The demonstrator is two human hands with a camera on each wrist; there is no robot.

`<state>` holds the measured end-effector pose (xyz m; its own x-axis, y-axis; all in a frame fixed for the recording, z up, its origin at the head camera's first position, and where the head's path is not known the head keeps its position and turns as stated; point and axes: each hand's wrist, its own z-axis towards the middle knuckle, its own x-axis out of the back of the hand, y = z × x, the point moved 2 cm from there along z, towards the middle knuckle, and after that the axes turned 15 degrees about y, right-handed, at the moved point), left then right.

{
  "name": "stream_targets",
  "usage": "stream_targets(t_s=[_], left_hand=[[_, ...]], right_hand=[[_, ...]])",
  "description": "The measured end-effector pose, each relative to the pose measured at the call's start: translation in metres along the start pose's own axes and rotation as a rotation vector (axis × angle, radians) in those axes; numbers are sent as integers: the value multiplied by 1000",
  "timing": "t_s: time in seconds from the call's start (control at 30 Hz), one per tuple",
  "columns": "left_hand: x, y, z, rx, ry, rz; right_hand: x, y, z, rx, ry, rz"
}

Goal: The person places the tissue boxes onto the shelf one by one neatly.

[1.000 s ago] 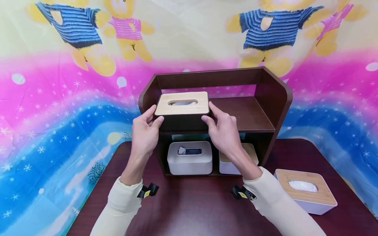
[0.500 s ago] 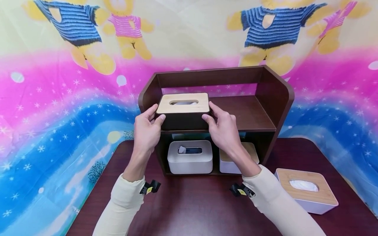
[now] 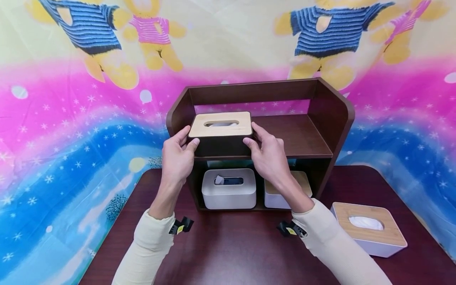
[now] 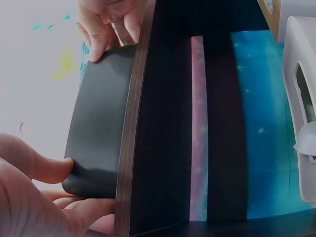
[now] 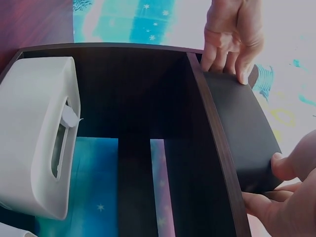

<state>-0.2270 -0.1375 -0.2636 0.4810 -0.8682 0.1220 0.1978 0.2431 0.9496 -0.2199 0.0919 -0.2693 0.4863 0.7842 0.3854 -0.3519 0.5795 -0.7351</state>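
Observation:
A black tissue box (image 3: 221,145) with a light wooden lid sits at the left of the upper shelf, its front close to the shelf edge. My left hand (image 3: 176,158) grips its left end, thumb at the front corner and fingers along the side. At the opposite end my right hand (image 3: 268,156) holds it the same way. Both wrist views show the black front of the box (image 4: 101,118) between the two hands, right at the shelf board (image 5: 217,133). White tissue shows in the lid's slot.
Below, the brown shelf unit (image 3: 333,118) holds a white tissue box (image 3: 229,201) and a wooden-lidded white one (image 3: 276,201), partly behind my right arm. Another wooden-lidded tissue box (image 3: 374,221) stands on the dark red table (image 3: 228,253) at the right. A patterned cloth (image 3: 228,39) hangs behind.
Between one second and half a second ago, the black tissue box and my left hand shifted slightly to the right. Since then both hands keep their hold with almost no movement.

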Motion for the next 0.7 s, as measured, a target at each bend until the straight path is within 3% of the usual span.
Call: stream_targets(t_s=[0.2,0.33,0.7], left_hand=[[4,-5,-1,-36,-22,70],[7,-9,-7,-95,-42,105],[22,-14,-32,-124,-63,53]], right_hand=[[0,1,-1,-34,-52,6],[2,3,-4,-60,-106,58],[17,10,-28,-2,-86,200]])
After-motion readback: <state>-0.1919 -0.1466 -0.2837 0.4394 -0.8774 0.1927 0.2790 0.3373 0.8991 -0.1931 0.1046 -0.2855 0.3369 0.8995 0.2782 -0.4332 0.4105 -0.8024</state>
